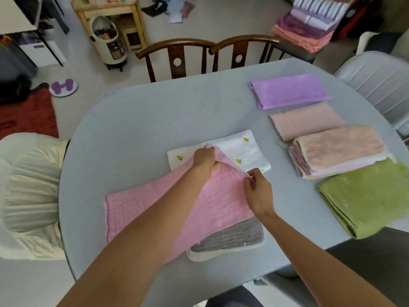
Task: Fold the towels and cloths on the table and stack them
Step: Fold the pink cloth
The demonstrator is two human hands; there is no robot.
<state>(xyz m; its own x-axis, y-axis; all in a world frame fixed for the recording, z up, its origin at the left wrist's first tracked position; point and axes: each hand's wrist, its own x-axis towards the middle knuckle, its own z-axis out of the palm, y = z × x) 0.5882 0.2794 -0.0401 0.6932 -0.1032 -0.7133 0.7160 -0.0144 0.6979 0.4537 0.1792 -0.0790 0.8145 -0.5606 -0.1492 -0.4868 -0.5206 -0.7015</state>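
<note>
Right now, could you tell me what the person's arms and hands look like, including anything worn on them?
Both forearms are bare as far as the frame shows: no sleeves, watch or bracelet. The left hand and right hand are gloveless, and no rings can be made out.

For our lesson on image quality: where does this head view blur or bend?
Head view: the green towel and white chair at the right edge are smeared; the table rim bows from the wide lens; the pink cloth and both hands stay fairly sharp; lighting is soft.

Both bare forearms stretched forward over the surface; left hand (204, 157) curled, gripping pink cloth (137, 209); right hand (257, 191) pinching its edge with fingers (251, 179) bent.
</note>
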